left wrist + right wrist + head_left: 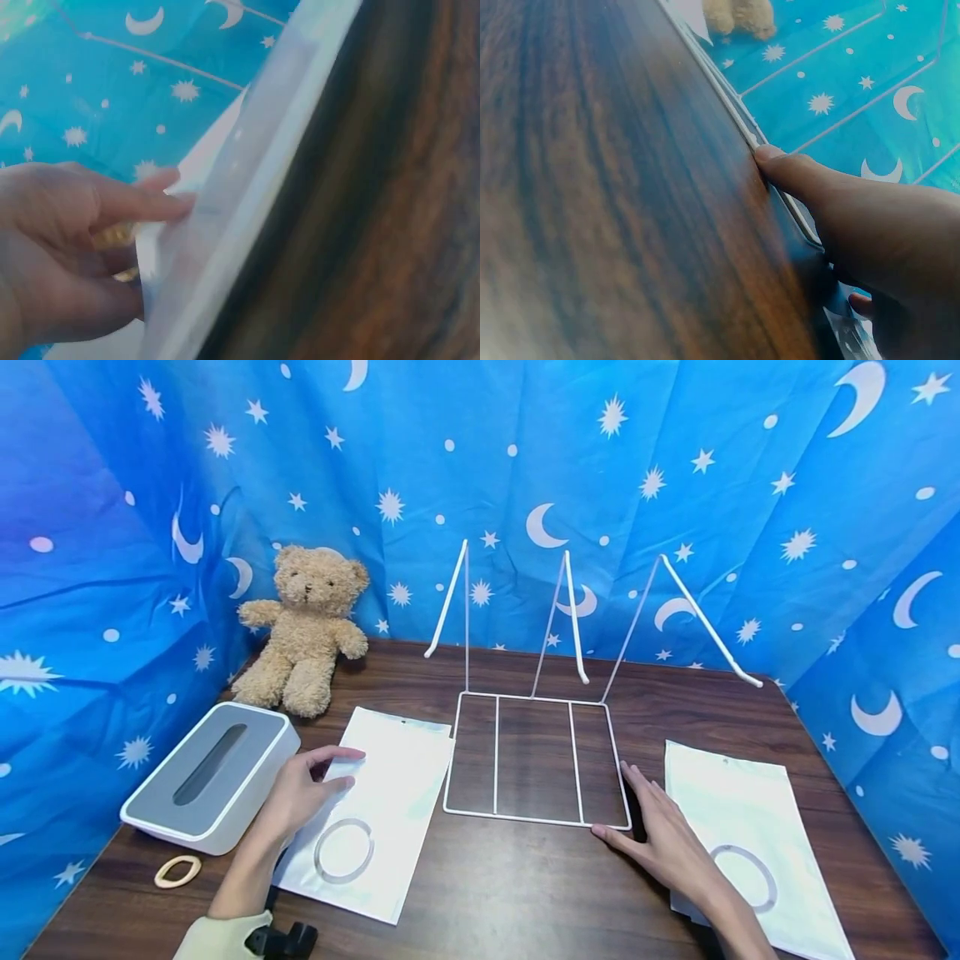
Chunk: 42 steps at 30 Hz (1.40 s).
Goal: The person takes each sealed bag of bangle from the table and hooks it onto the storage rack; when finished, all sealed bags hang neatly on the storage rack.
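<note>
In the head view my left hand (303, 789) is at the left edge of a white flat pouch (397, 827) marked with a grey ring. In the left wrist view its thumb overlaps the pouch (217, 232), and other fingers disappear behind the raised pouch edge. A white wire rack (496, 760) lies with its rectangular base on the table; three tall bent arms rise from its back. At the base's front right corner, my right hand (667, 835) spreads its fingers fairly straight. The right wrist view has its thumb touching the front bar (739, 120).
A second white pouch (738, 802) lies right of my right hand. On the left stand a grey-topped tissue box (258, 777) and a teddy bear (307, 627). A small beige ring (177, 883) lies before the box. Blue starry curtain (480, 468) surrounds the table.
</note>
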### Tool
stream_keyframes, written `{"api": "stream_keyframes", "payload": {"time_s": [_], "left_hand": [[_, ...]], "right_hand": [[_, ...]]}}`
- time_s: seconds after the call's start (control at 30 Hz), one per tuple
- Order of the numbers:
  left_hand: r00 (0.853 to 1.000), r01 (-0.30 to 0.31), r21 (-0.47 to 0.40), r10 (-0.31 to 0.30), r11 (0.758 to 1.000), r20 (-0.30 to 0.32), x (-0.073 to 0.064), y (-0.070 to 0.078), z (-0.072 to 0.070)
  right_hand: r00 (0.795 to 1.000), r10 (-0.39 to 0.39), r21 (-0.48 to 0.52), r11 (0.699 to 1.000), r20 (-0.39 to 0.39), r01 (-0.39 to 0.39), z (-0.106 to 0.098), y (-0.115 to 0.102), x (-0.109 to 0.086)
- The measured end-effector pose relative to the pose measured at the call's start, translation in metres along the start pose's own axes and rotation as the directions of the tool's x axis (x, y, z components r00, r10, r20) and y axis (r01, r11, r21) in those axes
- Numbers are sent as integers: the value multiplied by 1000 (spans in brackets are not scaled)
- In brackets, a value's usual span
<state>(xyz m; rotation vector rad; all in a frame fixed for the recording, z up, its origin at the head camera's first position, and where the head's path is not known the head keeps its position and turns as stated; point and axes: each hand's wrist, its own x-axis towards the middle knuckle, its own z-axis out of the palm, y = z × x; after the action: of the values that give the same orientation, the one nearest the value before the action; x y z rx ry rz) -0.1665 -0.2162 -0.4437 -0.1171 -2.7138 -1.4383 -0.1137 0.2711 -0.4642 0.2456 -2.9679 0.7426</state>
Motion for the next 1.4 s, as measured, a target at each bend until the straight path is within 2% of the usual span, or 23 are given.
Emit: {"api": "stream_keyframes", "payload": {"time_s": [0.1,0.2,0.27,0.33,0.4,0.47,0.5,0.57,0.63,0.73,0.83,0.93,1.0,1.07,1.2,1.4], "left_hand": [[999,20,-89,-17,996,29,1,-2,-1],[999,29,-102,-25,994,38,1,1,-2],[999,7,-97,-4,995,33,-2,4,-4],[999,-34,-85,36,996,16,-6,8,-7],[995,-104,-82,103,991,-17,-11,15,-9],[979,-200,-109,195,974,-58,-16,26,-10],[967,-249,-135,240,959,-78,-19,33,-10],[933,-359,-202,340,911,-120,-25,50,-10],[889,-458,-251,428,853,-165,-31,69,-10],[820,-573,-325,520,753,-240,-39,95,-10],[759,-651,-388,561,652,-330,-42,114,-9],[722,-691,-416,557,590,-410,-41,125,-8],[717,-696,-427,527,578,-456,-38,129,-7],[724,-686,-435,487,583,-489,-34,131,-6],[746,-653,-462,405,600,-528,-27,131,-4],[783,-593,-490,315,639,-537,-22,131,-2]], "right_hand": [[1000,-1,-5,1000,-1,1,0,0,0],[1000,4,-13,1000,-3,-4,0,1,-1],[1000,4,-18,1000,-6,-4,0,2,-1],[1000,-1,-20,1000,-11,0,0,3,-2],[1000,-2,-22,1000,-13,2,-1,3,-2],[1000,-1,-24,1000,-13,1,-1,3,-3],[1000,0,-25,1000,-13,0,-1,3,-3],[1000,1,-27,1000,-12,-1,-2,3,-3],[1000,-1,-26,1000,-13,1,-3,3,-3],[1000,-8,-25,1000,-16,7,-3,3,-2],[999,-28,-26,999,-26,27,-2,4,-2],[997,-75,-37,997,-28,74,-2,5,-1],[994,-110,-48,993,-29,108,-2,5,0],[991,-134,-60,989,-25,132,-1,6,1],[988,-150,-67,987,-33,148,-1,5,1],[988,-151,-71,986,-35,148,1,5,0]]}}
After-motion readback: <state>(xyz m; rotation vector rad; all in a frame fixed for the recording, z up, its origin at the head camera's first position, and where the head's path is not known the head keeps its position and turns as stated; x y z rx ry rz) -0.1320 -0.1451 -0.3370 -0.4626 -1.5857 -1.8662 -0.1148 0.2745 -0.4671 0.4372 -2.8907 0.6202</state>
